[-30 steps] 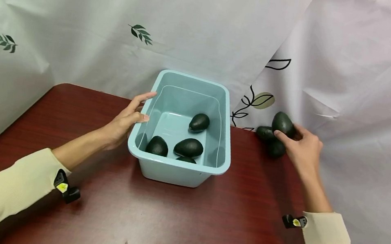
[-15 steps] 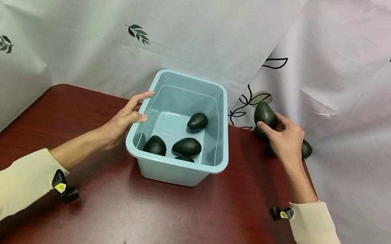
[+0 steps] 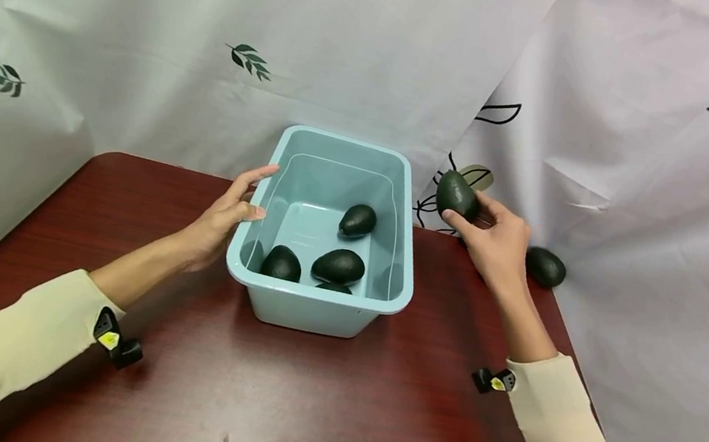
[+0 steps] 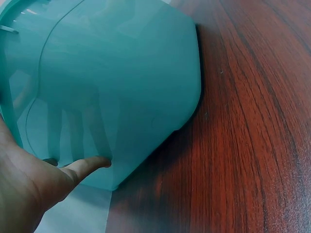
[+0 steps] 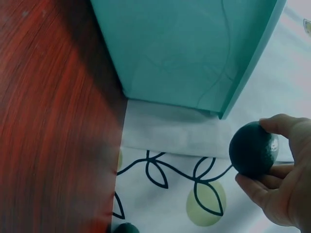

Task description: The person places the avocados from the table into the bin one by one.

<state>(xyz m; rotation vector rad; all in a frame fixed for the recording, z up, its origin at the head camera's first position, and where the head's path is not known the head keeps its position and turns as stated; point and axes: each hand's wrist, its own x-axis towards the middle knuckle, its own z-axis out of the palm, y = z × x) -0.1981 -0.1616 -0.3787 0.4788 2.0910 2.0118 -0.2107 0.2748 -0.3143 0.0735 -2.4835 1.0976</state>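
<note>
A pale blue plastic tub (image 3: pixel 302 311) stands on the table with several dark green avocados (image 3: pixel 339 267) inside. My left hand (image 3: pixel 212 228) holds the tub's left rim, with thumb and index fingertips at the edge; in the left wrist view, other fingers (image 4: pixel 90 166) touch the outer wall. Right of the tub, my right hand (image 3: pixel 499 244) grips an avocado (image 3: pixel 455 194) between thumb and fingers, raised above the table. The right wrist view shows this avocado (image 5: pixel 252 149) in front of the cloth, apart from the tub's wall (image 5: pixel 180 53).
Another avocado (image 3: pixel 546 267) lies at the table's right edge, behind my right wrist. A further dark avocado (image 5: pixel 127 228) shows at the bottom of the right wrist view. White patterned cloth (image 3: pixel 378 45) hangs behind the reddish-brown table (image 3: pixel 304 401).
My right hand has lifted the avocado off the group and carried it left toward the tub, uncovering an avocado at the right edge. The left hand stays at the rim.
</note>
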